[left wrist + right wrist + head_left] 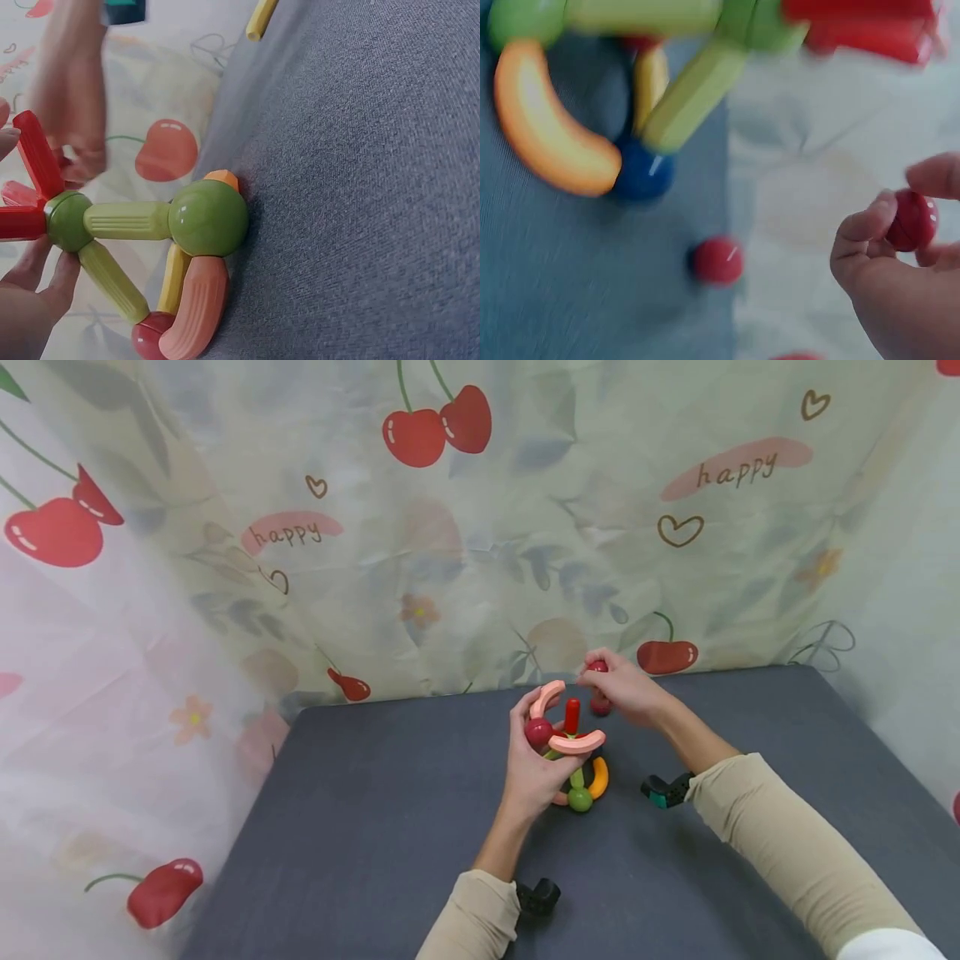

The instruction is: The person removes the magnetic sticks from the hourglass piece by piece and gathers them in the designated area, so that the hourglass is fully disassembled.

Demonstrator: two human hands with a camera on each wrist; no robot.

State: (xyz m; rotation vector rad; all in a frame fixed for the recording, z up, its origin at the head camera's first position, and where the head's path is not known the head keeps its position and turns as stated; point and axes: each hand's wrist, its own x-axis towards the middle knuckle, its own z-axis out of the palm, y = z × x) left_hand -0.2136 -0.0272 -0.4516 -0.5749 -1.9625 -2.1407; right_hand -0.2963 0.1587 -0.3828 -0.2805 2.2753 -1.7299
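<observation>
A toy structure of balls and rods stands on the table. My left hand (531,772) grips its upper part, thumb and fingers around a red ball (538,732) and two pink curved rods (577,743). Red rods (39,154) meet a green ball (69,220) in the middle. Light green rods (129,220) run down to the base, where a lower green ball (208,217), a blue ball (643,171) and an orange curved rod (551,127) show. Beyond the structure, my right hand (630,691) pinches a loose red ball (913,220) between thumb and fingers, above the table.
Another red ball (718,260) lies on the table near its far edge, below my right hand. A yellow rod (261,19) lies apart on the grey table (390,827). A cherry-printed curtain (480,552) hangs right behind the table.
</observation>
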